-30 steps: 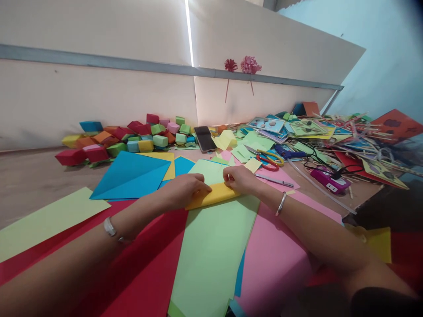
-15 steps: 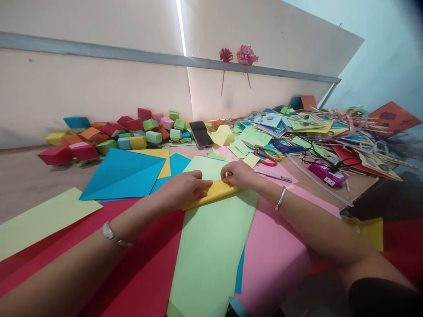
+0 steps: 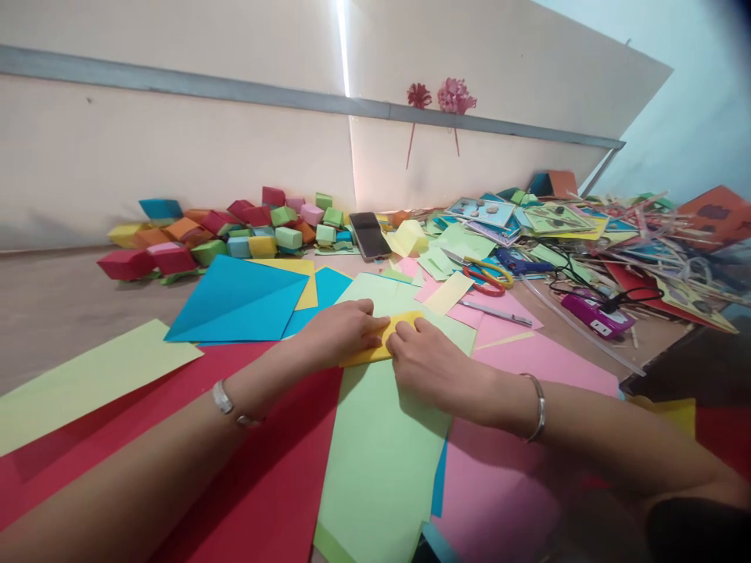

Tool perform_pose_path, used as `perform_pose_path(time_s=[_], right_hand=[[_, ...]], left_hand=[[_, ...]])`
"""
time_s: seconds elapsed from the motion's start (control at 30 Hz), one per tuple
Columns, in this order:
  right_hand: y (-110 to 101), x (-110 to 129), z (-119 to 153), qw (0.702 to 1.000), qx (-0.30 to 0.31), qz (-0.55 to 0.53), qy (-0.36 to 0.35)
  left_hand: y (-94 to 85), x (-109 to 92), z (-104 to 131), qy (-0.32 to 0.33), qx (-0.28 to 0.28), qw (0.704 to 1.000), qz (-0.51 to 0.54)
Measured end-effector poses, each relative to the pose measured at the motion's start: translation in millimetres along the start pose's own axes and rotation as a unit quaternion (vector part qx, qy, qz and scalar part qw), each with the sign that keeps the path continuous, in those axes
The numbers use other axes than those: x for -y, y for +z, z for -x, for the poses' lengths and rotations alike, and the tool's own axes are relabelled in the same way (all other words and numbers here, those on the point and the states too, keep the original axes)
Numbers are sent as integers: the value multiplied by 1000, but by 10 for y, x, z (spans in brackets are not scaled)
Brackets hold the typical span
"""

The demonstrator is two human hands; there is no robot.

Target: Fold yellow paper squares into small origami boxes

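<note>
A folded strip of yellow paper (image 3: 367, 356) lies across a long light green sheet (image 3: 375, 453). My left hand (image 3: 346, 332) rests on the strip's left part, thumb and fingers pressed together on it. My right hand (image 3: 431, 363) has curled fingers pressing along the strip's right part and partly hides it. Under the green sheet show a red sheet (image 3: 264, 469) at the left and a pink sheet (image 3: 498, 469) at the right. A creased blue sheet (image 3: 240, 301) lies left of my left hand.
Several coloured paper boxes (image 3: 228, 227) line the back left beside a phone (image 3: 369, 236). Scissors (image 3: 484, 274), a utility knife (image 3: 498, 314), a blue glue gun (image 3: 522, 262) and a purple power socket (image 3: 598, 313) lie right. Behind them sits a pile of cards and sticks (image 3: 622, 234).
My right hand has moved nearer over the yellow strip, from its far edge to its near edge. The strip lies flatter. The whole view has shifted slightly.
</note>
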State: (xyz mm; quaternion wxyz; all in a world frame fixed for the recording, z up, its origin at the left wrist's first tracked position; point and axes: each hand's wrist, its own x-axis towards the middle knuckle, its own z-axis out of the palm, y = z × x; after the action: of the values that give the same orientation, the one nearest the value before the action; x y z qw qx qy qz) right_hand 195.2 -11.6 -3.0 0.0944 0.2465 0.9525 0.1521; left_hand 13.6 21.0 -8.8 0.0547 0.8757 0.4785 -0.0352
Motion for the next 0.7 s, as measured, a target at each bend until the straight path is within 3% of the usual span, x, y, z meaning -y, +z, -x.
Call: perform_pose_path(time_s=[0.23,0.37,0.5,0.6,0.7], right_hand=[[182,-66,351,998,40,44,37],[140,-183,488,991,87,43,92],[-19,-234,413,986,76,30,143],[-26,-184,238,993,27,-3,111],[118,-111,104,998,22,-20,58]], left_hand=[[-22,-5,-2,-2,13,1000,8],[-55,11,-1,-2,27,999,18],[-82,1,7,1,32,999,17],[-82,-15,14,8,28,1000,8],[-64,-10,17,18,28,999,2]])
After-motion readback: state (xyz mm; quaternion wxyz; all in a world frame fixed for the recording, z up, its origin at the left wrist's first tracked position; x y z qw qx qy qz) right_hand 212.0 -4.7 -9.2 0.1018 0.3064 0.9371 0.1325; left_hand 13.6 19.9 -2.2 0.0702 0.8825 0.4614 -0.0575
